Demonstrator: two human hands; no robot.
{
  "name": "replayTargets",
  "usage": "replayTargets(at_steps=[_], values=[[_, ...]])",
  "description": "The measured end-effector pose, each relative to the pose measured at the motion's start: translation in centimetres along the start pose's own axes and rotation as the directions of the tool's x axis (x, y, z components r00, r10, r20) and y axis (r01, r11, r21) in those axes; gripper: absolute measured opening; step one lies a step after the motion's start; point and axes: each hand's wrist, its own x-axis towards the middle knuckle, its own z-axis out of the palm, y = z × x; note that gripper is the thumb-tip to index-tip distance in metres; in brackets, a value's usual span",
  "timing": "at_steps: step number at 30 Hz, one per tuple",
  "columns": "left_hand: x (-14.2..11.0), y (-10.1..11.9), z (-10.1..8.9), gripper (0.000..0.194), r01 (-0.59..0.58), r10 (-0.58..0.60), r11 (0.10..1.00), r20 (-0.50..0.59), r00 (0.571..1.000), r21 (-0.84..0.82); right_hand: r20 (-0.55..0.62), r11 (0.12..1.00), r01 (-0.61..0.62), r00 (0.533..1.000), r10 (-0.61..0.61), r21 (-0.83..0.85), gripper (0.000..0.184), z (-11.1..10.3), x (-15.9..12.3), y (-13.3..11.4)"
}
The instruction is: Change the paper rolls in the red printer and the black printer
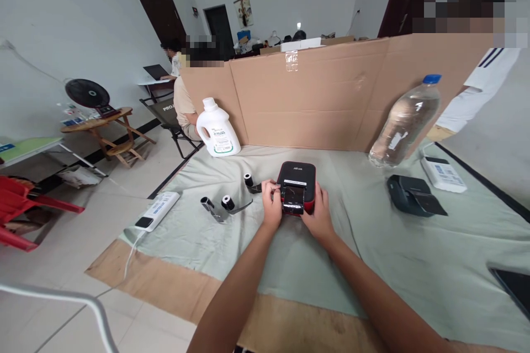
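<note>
Lettering on the rounded black-and-red plastic box (297, 174) is too small to read, while the right edge cuts off a flat black slab (514, 287).

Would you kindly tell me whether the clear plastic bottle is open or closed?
Closed: a blue cap sits over the mouth of the clear plastic bottle. How tightly it is screwed, I cannot tell.

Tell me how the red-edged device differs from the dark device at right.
The left hand and right hand grip the red-edged device; no hand touches the dark device. The red-edged device has red trim; the dark device shows no red. The red-edged device sits nearly square to the camera; the dark device sits angled. Both have dark tops.
</note>
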Motion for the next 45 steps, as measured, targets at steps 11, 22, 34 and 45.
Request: replayTargets(at_steps=[11, 22, 34, 45], values=[[0.5, -0.6, 0.0, 0.012, 0.011, -0.007, 0.993, 0.036, 0.999, -0.115, 0.022, 1.000, -0.014, 1.000, 0.013, 0.024, 0.090, 0.1, -0.1, 0.0], [0.6, -0.2, 0.3, 0.016, 0.036, -0.035, 0.991, 0.011, 0.999, -0.129, 0.009, 1.000, -0.018, 1.000, 0.017, 0.026, 0.087, 0.1, -0.1, -0.2], [-0.3, -0.6, 0.9, 0.012, 0.038, -0.047, 0.991, -0.065, 0.997, -0.128, 0.029, 0.999, -0.023, 0.999, 0.022, 0.028, 0.088, 0.1, 0.0, 0.0], [-0.5, 0.2, 0.6, 0.012, 0.047, -0.058, 0.990, -0.078, 0.995, -0.131, 0.029, 0.998, -0.033, 0.999, 0.032, 0.050, 0.090, 0.0, 0.1, -0.1]])
